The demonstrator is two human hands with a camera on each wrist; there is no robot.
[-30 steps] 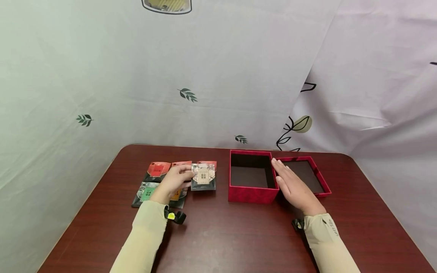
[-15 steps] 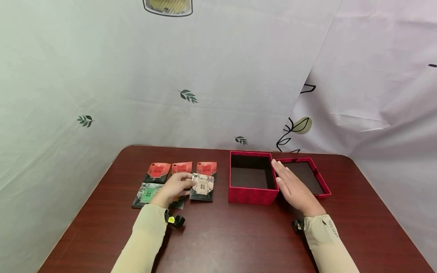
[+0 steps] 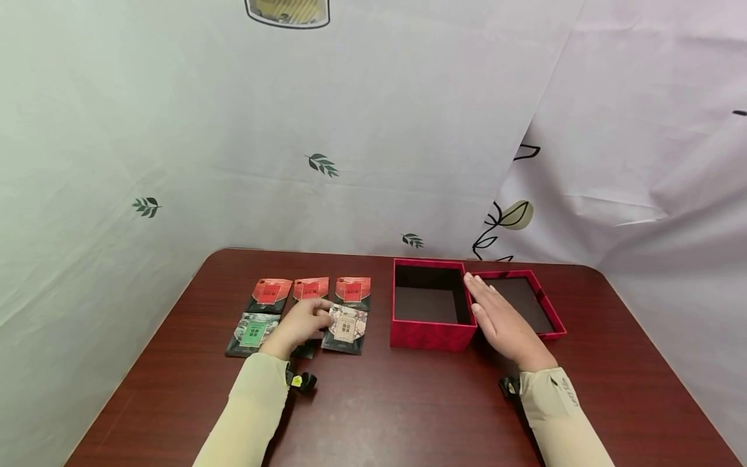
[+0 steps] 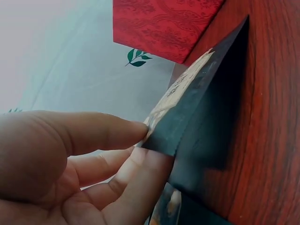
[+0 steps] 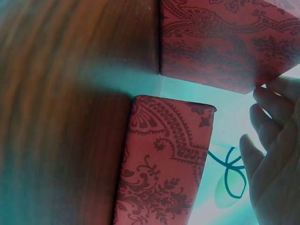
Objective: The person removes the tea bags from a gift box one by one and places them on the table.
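Observation:
Between thumb and fingers, my left hand (image 3: 299, 323) pinches a flat dark sachet with a beige label (image 3: 345, 329) by its left edge. In the left wrist view the sachet (image 4: 187, 108) tilts, one edge at or close to the wood. Behind it lie red-topped sachets (image 3: 353, 292), and a green-labelled sachet (image 3: 253, 334) lies left of the hand. Another sachet (image 3: 306, 350) is mostly hidden under the hand. My right hand (image 3: 506, 321) has straight fingers, their tips at the right rim of the red patterned box (image 3: 433, 334), whose inside is dark and bare.
To the right of the box lies its shallow red lid (image 3: 551, 311), inside facing up. The brown wooden table (image 3: 379, 402) ends at a hanging white cloth (image 3: 373, 130) with leaf prints, close behind the box.
My left hand has brought the beige-labelled sachet down toward the near side, uncovering the red-topped sachet at the right of the back row. The right hand stays at the box rim.

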